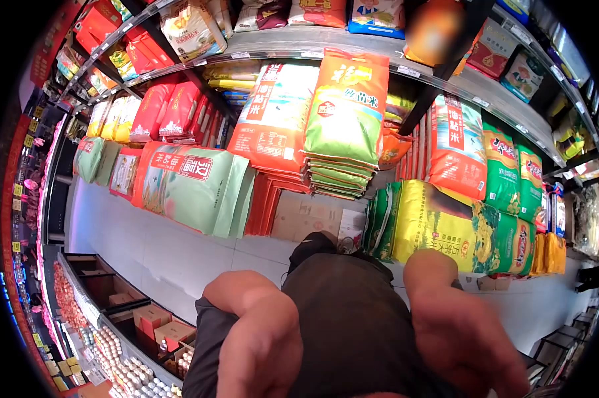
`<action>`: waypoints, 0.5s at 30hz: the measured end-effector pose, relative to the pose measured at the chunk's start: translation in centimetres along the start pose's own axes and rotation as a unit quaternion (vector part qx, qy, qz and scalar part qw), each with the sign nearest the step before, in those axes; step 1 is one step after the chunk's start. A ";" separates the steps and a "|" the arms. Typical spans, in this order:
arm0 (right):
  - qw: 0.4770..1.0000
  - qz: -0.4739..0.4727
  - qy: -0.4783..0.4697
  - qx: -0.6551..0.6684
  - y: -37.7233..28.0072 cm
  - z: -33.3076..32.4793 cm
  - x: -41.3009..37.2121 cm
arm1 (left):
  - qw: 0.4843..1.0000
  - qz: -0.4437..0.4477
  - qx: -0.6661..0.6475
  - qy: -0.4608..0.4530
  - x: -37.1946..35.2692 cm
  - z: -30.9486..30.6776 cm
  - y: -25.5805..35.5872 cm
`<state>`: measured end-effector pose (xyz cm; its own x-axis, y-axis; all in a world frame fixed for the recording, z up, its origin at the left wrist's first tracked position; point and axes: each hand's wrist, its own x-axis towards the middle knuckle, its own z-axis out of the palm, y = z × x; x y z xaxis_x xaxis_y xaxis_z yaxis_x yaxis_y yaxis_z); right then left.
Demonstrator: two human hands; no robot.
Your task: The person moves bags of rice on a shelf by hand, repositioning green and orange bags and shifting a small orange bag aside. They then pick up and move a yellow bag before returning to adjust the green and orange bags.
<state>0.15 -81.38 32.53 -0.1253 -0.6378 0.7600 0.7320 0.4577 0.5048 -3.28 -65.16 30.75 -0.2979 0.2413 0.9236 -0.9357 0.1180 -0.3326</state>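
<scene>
My left hand (261, 348) hangs low beside my dark-clothed lap (349, 318). Its fingers point down, look loosely stretched and are partly cut off by the lower edge; I see nothing in it. On the other side, my right hand (468, 335) is also lowered, a little blurred, with fingers extended and no object visible in them. The yellow rice bag (439, 222) stands just beyond my right wrist, apart from the hand. Ahead of me lie stacked rice bags: an orange-green one (347, 106) on top of a pile and a red-white one (276, 113) beside it.
A pale green rice bag (187, 182) leans out at left. Green bags (503, 179) stand at right. Shelves (372, 48) with more bags rise ahead. Flattened cardboard (306, 217) lies on the tiled floor (173, 255). At lower left is a display of eggs (124, 361) and boxes.
</scene>
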 end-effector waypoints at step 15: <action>0.411 0.658 -0.383 -0.501 -8.3 -12.1 -29.3 | 0.568 -0.548 0.436 -0.433 -22.9 -26.1 5.8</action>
<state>5.83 -73.99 1.09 0.9279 0.3115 0.2047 0.3637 -0.6366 -0.6800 3.06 -44.88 2.65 0.9255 -0.1259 0.3572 -0.2747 -0.8725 0.4042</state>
